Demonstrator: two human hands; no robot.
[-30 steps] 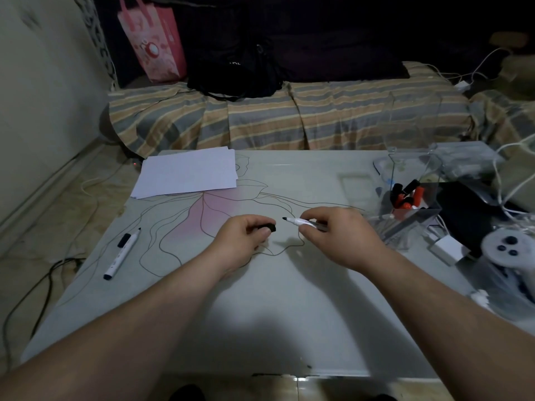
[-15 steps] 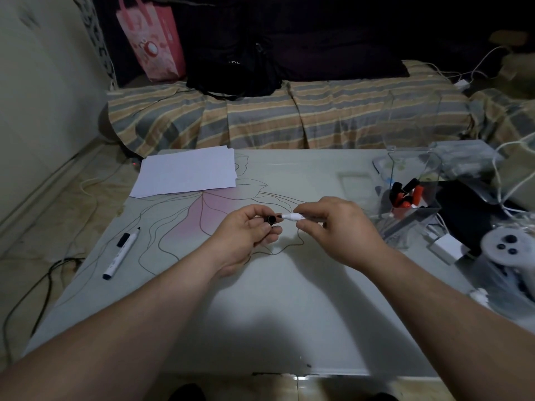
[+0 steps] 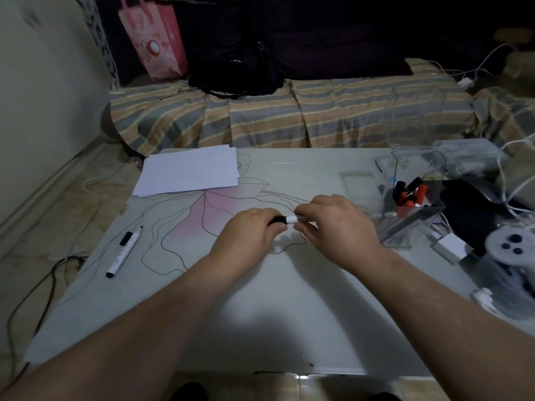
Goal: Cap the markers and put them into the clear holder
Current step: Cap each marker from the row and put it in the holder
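A person's two bare forearms reach in from the near edge of a pale table (image 3: 260, 328) printed with a pink flower outline. At far left, close to the table's left edge, a white marker (image 3: 124, 252) lies uncapped on the surface, its dark tip pointing away from the camera, with a loose black cap (image 3: 126, 238) lying just beside its barrel. Behind it, a stack of white paper (image 3: 189, 170) sits at the far-left corner, one edge overhanging slightly. The broad near half of the tabletop lies bare beneath the arms.

At centre, the left hand (image 3: 246, 233) is curled around a black marker cap (image 3: 278, 219), pinched at the fingertips, while the right hand (image 3: 335, 224) grips a white marker barrel (image 3: 293, 218) — cap and barrel meet end to end just above the table, though whether the cap is fully seated cannot be told. Only a short stretch of the barrel shows between the hands.

To the right, the clear holder (image 3: 411, 198) stands near the table's right side, well apart from the hands, with red and black capped markers (image 3: 409, 195) leaning inside it. Beyond it the right edge is crowded — a white charger block (image 3: 451, 246), a white game controller (image 3: 511, 243) and trailing cables. A striped couch (image 3: 289, 117) runs along the table's far edge.
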